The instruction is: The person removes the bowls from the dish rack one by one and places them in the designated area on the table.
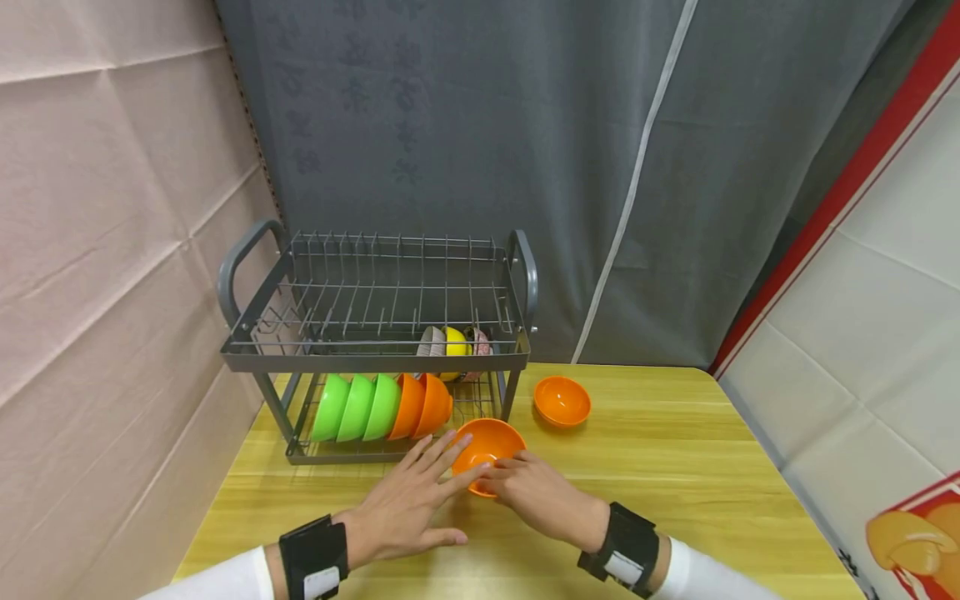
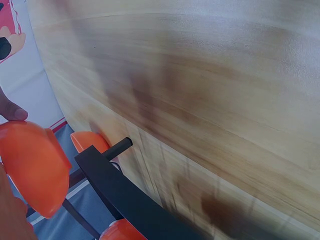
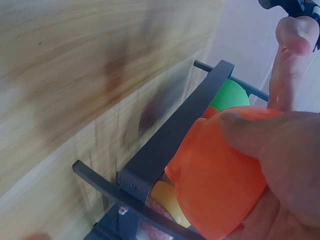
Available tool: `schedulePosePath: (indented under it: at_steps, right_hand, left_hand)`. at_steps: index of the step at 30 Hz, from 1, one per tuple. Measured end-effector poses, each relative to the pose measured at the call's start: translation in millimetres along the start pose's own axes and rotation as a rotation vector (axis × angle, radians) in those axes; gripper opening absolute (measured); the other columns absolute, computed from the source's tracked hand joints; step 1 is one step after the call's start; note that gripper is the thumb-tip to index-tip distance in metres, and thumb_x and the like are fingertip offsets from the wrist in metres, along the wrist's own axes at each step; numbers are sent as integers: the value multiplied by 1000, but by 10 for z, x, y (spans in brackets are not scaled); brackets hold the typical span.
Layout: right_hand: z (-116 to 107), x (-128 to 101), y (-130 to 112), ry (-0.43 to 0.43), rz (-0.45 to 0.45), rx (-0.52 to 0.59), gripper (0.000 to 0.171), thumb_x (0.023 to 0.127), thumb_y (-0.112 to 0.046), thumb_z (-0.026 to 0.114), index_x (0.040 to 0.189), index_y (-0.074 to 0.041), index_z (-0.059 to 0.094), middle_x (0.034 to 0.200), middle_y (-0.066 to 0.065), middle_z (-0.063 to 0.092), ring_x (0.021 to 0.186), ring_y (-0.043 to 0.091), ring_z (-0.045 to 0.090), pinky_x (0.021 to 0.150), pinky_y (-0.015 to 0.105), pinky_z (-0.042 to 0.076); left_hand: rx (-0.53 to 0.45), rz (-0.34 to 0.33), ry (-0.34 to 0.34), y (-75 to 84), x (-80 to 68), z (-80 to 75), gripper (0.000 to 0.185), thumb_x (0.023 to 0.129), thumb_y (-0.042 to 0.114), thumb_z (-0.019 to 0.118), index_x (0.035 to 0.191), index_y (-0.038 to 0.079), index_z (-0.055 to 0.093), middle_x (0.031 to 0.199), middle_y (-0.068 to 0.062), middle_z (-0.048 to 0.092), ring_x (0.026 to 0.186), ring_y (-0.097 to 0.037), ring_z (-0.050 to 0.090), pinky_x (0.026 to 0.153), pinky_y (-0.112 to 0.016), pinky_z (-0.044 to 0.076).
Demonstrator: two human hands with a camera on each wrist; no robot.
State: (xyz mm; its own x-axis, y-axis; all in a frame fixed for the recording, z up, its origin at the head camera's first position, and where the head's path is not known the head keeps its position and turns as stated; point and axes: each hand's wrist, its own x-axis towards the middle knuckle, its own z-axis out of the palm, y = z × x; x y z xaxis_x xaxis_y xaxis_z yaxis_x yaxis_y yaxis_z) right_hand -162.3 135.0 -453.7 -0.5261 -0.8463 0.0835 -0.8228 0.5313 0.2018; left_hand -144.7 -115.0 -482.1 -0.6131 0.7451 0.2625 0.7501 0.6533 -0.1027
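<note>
Right hand (image 1: 542,498) grips the orange bowl (image 1: 487,454) tilted near the table's (image 1: 675,467) front-middle, just before the dish rack (image 1: 375,358); left hand (image 1: 408,504), fingers straight, touches its rim. Step looks like racking: next, tip it upright beside the orange bowls in the lower tier (image 1: 420,406).

A staged kitchen corner: a two-tier dish rack (image 1: 375,333) of bowls on a wooden table (image 1: 675,450), with a grey curtain (image 1: 525,150) hung behind.
</note>
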Motion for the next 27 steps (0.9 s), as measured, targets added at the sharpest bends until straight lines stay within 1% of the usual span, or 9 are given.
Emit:
schedulePosePath:
  at_steps: [5, 9, 16, 20, 27]
  right_hand:
    - [5, -57, 5, 10, 13, -6, 33, 93, -30, 69, 125, -27, 72, 120, -13, 74, 106, 10, 69, 92, 31, 56]
    - [13, -106, 14, -6, 36, 7, 33, 93, -31, 69, 125, -26, 72, 120, -12, 75, 107, 12, 69, 94, 32, 56]
    - [2, -196, 55, -22, 71, 28, 37, 92, -27, 69, 128, -25, 71, 130, -9, 71, 115, 17, 69, 98, 36, 56]
    - [-23, -234, 76, -30, 97, 36, 37, 92, -25, 69, 129, -25, 71, 131, -8, 71, 117, 18, 69, 99, 38, 55]
    - [-10, -283, 132, -17, 122, 1, 33, 93, -29, 68, 125, -25, 74, 127, -8, 73, 114, 16, 69, 97, 35, 54]
  left_hand:
    - [-11, -5, -5, 3, -1, 12, 81, 94, 79, 30, 162, 34, 22, 171, -11, 17, 157, -33, 22, 124, -53, 29]
    - [-15, 1, -22, 10, 2, 21, 77, 97, 75, 28, 162, 36, 19, 171, -12, 15, 157, -33, 20, 124, -54, 29]
    - [-35, 7, -38, 28, 15, 26, 75, 98, 74, 27, 162, 38, 17, 172, -12, 13, 158, -33, 16, 124, -56, 28]
    - [-38, 9, -40, 46, 29, 40, 76, 97, 76, 26, 162, 38, 17, 172, -12, 12, 159, -32, 15, 125, -55, 27]
    - [-54, 18, -31, 78, 73, 43, 75, 97, 74, 34, 161, 37, 22, 172, -11, 14, 158, -33, 19, 123, -56, 30]
